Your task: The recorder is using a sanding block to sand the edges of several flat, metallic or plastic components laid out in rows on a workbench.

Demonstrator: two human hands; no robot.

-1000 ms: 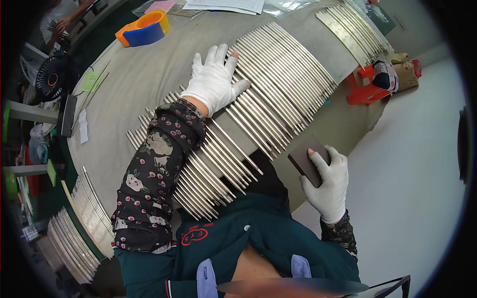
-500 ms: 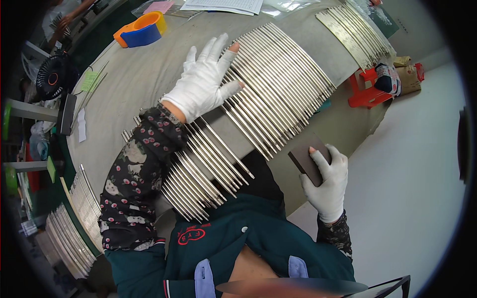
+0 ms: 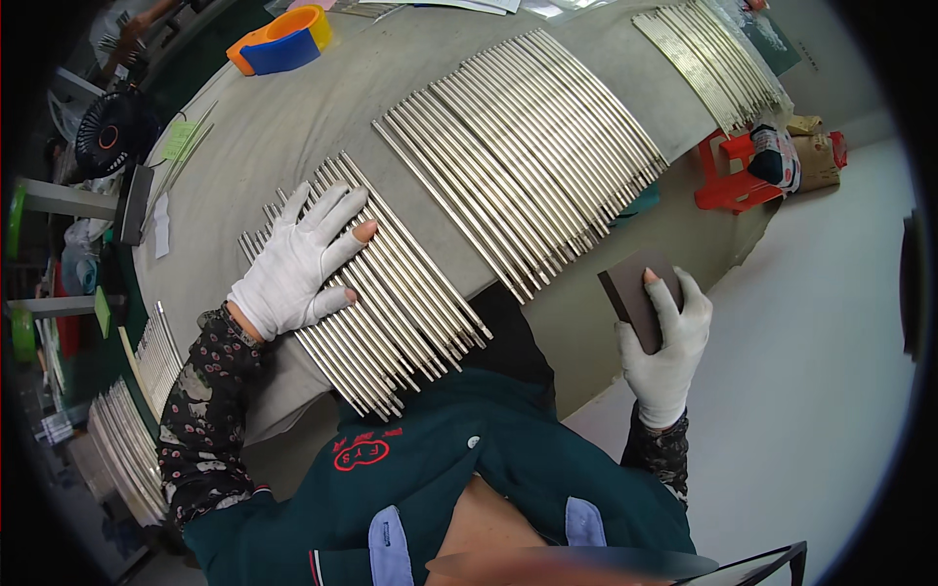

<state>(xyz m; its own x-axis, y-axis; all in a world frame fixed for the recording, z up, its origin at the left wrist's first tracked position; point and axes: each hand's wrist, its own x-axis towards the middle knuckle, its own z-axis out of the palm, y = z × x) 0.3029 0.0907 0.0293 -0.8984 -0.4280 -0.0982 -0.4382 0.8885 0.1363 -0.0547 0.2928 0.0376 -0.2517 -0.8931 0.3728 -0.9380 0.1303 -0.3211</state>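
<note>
My left hand point(image 3: 305, 259), in a white glove with bare thumb and fingertip, lies flat with fingers outstretched on a smaller group of thin silvery metal rods point(image 3: 391, 278). These rods lie side by side, their near ends reaching over the table's front edge. To their right, across a gap, spreads a larger row of similar rods point(image 3: 528, 146), apart from both hands. My right hand point(image 3: 669, 347), gloved likewise, grips a dark brown rectangular block point(image 3: 640, 298) in the air beyond the table's right edge. The block's underside is hidden.
An orange, yellow and blue ring-shaped tape holder point(image 3: 283, 41) stands on the grey table point(image 3: 225, 166) at the far left. More rods point(image 3: 708, 63) lie at the far right. Beyond the edge is a red stool point(image 3: 728, 176) with bags. A black fan point(image 3: 115, 132) stands left.
My left hand has moved left and nearer, from the large row's edge onto the smaller group of rods. My right hand with the block has shifted slightly right.
</note>
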